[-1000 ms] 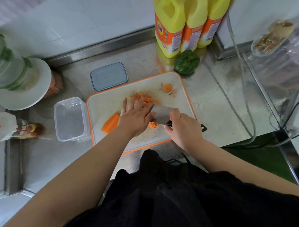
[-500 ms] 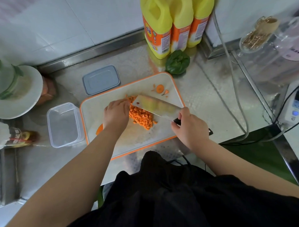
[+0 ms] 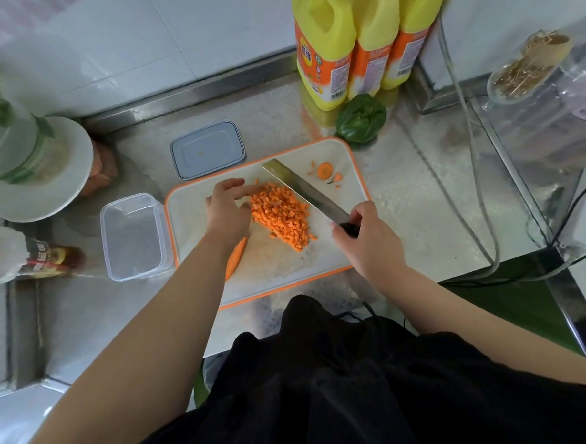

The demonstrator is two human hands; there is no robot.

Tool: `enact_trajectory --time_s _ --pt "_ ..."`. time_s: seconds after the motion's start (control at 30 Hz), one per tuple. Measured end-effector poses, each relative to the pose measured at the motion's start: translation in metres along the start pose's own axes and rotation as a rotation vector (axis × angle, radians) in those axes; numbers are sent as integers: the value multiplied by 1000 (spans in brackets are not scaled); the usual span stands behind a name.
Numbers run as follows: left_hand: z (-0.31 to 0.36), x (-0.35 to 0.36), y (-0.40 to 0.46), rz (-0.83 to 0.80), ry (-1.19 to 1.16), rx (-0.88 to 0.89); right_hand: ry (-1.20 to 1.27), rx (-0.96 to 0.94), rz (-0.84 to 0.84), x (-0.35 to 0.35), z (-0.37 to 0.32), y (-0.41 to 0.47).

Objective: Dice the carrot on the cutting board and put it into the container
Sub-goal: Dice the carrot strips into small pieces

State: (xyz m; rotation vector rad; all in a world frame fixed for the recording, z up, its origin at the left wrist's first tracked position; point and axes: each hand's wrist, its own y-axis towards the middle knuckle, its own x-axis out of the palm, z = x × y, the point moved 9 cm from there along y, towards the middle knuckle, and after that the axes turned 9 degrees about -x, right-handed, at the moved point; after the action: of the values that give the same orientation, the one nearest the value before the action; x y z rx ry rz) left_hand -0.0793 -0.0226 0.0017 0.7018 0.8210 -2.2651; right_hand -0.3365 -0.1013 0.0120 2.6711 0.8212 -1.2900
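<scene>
Now the knife point(image 3: 305, 190) has swung to the far side of the dice point(image 3: 281, 215); the left hand point(image 3: 229, 209), fingers spread, herds them w/ the blade. The right hand point(image 3: 369, 238) grips the handle. Transfer to the box point(image 3: 134, 235) looks next.

Single head-worn view, steeply down, close over the cutting board point(image 3: 263, 273)

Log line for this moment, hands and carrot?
left hand open beside orange diced carrot pile | right hand grips steel knife | clear plastic container empty
</scene>
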Motion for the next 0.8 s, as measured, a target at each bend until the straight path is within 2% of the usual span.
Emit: enact_trajectory --time_s 0.13,0.27,0.37,0.5,0.63,0.8 --pt "-33 -30 -13 140 119 -98 51 -31 -31 10 -16 3" --pt "-92 -23 -28 20 426 -296 56 -43 -83 20 -24 6" --pt "-105 -12 -34 -23 533 -241 48 -52 -120 27 -27 6" --pt "-100 -6 -35 9 538 -192 51 -74 -149 35 -29 5" --pt "-92 8 -44 34 679 -88 28 -92 -153 38 -31 4" --pt "-98 17 -51 12 648 -133 24 -91 -144 38 -30 4"
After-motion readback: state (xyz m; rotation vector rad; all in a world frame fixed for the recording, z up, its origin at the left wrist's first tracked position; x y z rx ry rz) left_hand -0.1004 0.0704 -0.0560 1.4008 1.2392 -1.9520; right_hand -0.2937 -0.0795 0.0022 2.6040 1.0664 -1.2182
